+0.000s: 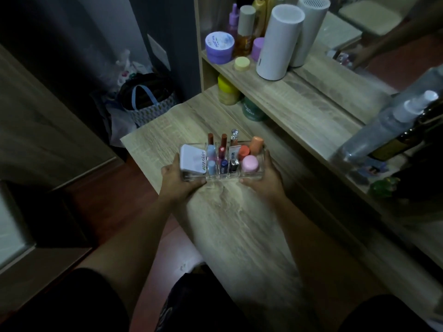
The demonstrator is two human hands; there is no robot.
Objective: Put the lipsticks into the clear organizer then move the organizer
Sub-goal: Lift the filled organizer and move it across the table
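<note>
Lipsticks (221,153) stand upright in the middle slots of the clear organizer (254,177), so loading looks finished; the move remains. Your left hand (178,179) and right hand (262,176) have their fingers pressed against its two ends on the counter (239,224). Ahead, a yellow-lidded jar (227,91) and green jar (251,111) sit under the shelf (299,97).
</note>
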